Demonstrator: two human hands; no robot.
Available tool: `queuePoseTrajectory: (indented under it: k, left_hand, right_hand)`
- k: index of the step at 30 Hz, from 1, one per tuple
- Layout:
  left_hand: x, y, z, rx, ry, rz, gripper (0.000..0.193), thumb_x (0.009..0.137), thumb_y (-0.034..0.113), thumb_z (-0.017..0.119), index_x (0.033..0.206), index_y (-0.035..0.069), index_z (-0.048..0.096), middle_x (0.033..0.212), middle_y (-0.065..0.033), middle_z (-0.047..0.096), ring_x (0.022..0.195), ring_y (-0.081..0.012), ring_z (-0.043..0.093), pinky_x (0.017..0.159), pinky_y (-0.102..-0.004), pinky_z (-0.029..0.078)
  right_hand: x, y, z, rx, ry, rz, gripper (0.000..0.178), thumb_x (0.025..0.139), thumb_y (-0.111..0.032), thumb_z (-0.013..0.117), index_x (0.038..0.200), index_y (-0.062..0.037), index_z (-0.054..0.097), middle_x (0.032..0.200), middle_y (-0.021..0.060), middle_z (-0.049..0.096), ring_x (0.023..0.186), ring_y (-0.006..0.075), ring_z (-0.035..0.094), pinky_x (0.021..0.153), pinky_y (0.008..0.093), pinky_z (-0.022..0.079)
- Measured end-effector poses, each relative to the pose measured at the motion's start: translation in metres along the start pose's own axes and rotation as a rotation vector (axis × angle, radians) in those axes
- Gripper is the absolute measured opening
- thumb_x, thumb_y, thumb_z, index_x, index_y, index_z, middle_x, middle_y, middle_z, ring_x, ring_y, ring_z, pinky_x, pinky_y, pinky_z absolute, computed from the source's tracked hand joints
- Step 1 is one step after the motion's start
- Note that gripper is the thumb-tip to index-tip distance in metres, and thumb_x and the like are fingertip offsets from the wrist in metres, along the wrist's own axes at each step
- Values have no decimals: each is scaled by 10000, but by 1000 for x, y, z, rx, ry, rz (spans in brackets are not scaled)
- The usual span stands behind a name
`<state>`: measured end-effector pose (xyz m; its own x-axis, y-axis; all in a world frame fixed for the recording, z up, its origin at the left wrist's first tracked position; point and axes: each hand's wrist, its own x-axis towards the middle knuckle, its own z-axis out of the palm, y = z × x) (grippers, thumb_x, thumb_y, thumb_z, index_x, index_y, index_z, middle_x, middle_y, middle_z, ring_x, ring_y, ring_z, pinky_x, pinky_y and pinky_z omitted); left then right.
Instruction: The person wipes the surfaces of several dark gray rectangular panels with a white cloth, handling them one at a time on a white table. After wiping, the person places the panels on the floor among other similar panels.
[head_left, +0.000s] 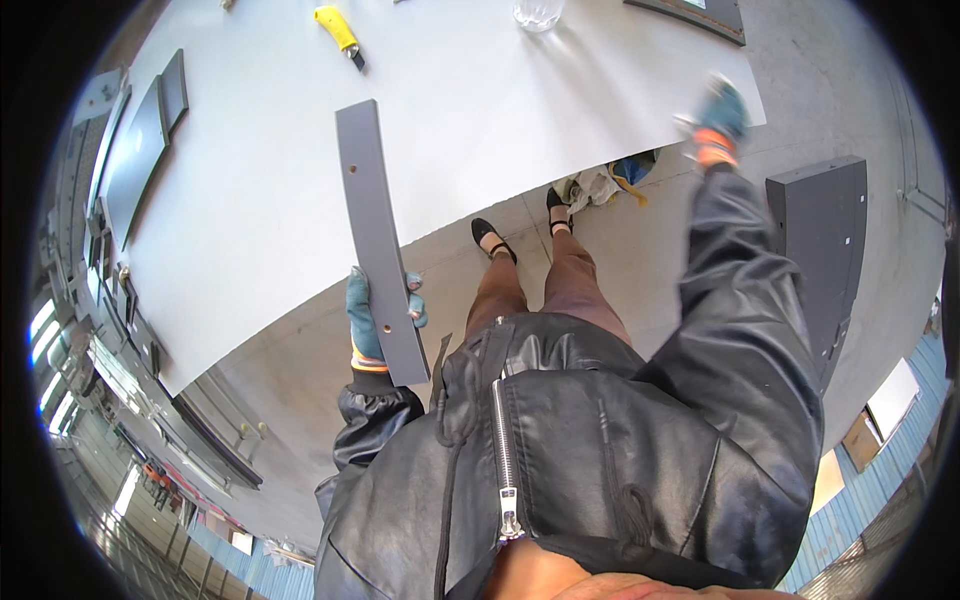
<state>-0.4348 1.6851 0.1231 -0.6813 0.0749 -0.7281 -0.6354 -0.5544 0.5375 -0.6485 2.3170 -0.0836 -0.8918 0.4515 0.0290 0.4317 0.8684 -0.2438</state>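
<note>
My left hand (361,318), in a teal work glove with an orange-striped cuff, is closed around a long, narrow grey board (371,215). The board is tilted, its far part over the white table (270,230) and its near end by my jacket. Two small brown-rimmed holes show in its face, one near each end. My right hand (722,118), gloved the same way, is stretched out over the table's right corner. Motion smears its fingers, so I cannot make out whether it holds anything.
A yellow utility knife (340,34) and a clear cup (538,12) are on the table. Grey panels lie at its left (142,160) and far right (705,15). A stack of grey boards (822,250) stands right of my right arm. Cloths (592,188) lie below the table edge.
</note>
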Motion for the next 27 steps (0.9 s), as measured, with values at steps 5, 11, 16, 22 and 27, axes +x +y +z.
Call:
queuePoseTrajectory:
  k: [5,11,16,22,27]
  left_hand:
    - [2,-7,4,-81,-118,-115,517,1051,536,458,1262,84,595,1043,-206,675,699,-245,689,566,-360,568]
    - [26,-12,75,82,-177,-195,534,1048,501,484,1296,35,565,1058,-222,688,700,-266,710,564,-362,587]
    - [44,-27,123,62,-206,-188,510,1049,478,488,1289,35,566,1070,-225,691,705,-272,718,574,-372,590]
    - [51,-42,147,131,-160,-182,559,1045,561,455,1278,72,590,1052,-186,674,709,-265,679,609,-391,557]
    - [48,-45,168,-5,-207,-229,576,1023,581,486,1285,78,579,1031,-200,677,695,-277,689,586,-388,593]
  right_hand:
    - [-6,92,-53,317,72,300,440,980,-328,605,1310,-39,641,1306,192,656,1209,342,619,1037,413,491]
    - [-30,-55,-50,410,327,-566,453,967,-286,641,1356,-56,616,1326,181,647,1248,342,601,1103,428,457]
    - [-51,-173,-28,30,-35,-602,438,947,-420,602,1368,-299,625,1418,71,607,1276,293,593,1154,450,379]
    - [26,-125,-50,146,125,-642,478,875,-519,729,1263,-241,708,1323,79,668,1250,308,603,1079,424,441]
    - [150,-68,-22,180,223,86,923,770,-681,755,1372,1,600,1377,206,625,1320,363,560,1116,442,429]
